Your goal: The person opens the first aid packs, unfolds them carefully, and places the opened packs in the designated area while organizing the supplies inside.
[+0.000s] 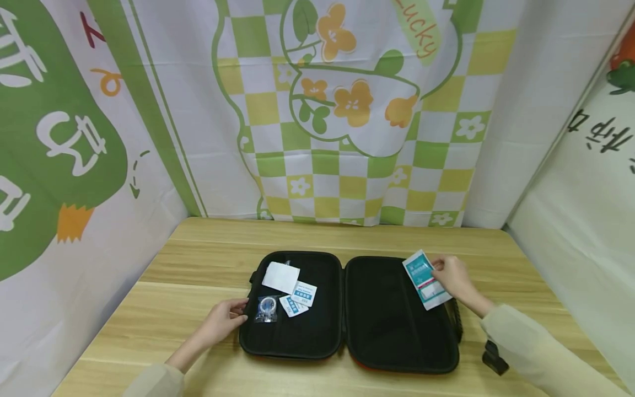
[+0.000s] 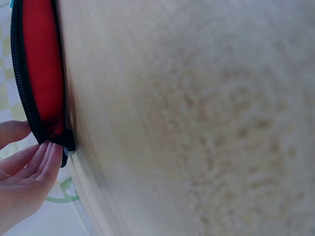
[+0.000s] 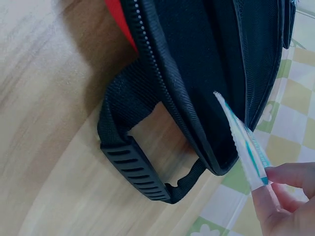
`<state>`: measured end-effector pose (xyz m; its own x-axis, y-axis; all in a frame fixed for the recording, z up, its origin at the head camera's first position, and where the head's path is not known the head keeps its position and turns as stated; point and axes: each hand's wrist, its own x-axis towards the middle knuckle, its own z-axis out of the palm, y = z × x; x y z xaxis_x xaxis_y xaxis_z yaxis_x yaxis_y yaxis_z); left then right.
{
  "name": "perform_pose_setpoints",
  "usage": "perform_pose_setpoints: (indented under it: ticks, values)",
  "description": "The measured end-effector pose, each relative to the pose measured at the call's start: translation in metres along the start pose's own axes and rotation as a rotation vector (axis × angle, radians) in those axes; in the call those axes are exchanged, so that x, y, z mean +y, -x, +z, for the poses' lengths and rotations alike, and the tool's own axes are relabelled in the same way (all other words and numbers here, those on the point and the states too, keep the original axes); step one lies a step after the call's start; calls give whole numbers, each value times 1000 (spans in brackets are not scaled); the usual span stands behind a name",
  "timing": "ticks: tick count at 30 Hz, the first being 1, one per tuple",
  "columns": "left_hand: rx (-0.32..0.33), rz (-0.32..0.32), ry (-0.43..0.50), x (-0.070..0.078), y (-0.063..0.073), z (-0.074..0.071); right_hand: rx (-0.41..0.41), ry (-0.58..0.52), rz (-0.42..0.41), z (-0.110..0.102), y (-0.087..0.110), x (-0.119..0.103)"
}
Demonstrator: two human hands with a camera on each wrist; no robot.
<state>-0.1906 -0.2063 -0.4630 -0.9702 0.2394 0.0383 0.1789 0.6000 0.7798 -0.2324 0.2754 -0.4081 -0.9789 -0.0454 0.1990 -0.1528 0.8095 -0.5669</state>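
A black case (image 1: 310,336) with a red outer shell lies unfolded on the table, its two halves side by side. My left hand (image 1: 225,321) grips the rim at the left end; in the left wrist view, thumb and fingers (image 2: 42,160) sit on either side of the zipped edge. Over the right half, my right hand (image 1: 451,275) pinches a flat teal-and-white packet (image 1: 420,275) by its side. The left half holds a white square pad (image 1: 280,277), two small blue-and-white sachets (image 1: 304,293) and a white roll in a clear bag (image 1: 267,307).
A black carry handle (image 3: 135,169) sticks out from the case's right end. On the wooden table (image 1: 208,248), a small black object (image 1: 494,358) lies by the right sleeve. Patterned cloth (image 1: 317,193) hangs behind the table and along both sides.
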Motion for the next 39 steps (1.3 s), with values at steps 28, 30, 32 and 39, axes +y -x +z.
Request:
perform_pose_setpoints:
  ticks: [28, 30, 32, 39]
  values:
    - [-17, 23, 20, -1, -1, -1, -133, -360, 437, 23, 3, 6]
    - [-10, 46, 36, -3, -1, -1, -154, -378, 461, 25, 3, 5]
    - [1, 75, 45, -7, 0, 0, -165, -409, 476, 27, 3, 4]
    - [-6, 119, 54, -17, -3, 1, -174, -486, 503, 34, 1, 1]
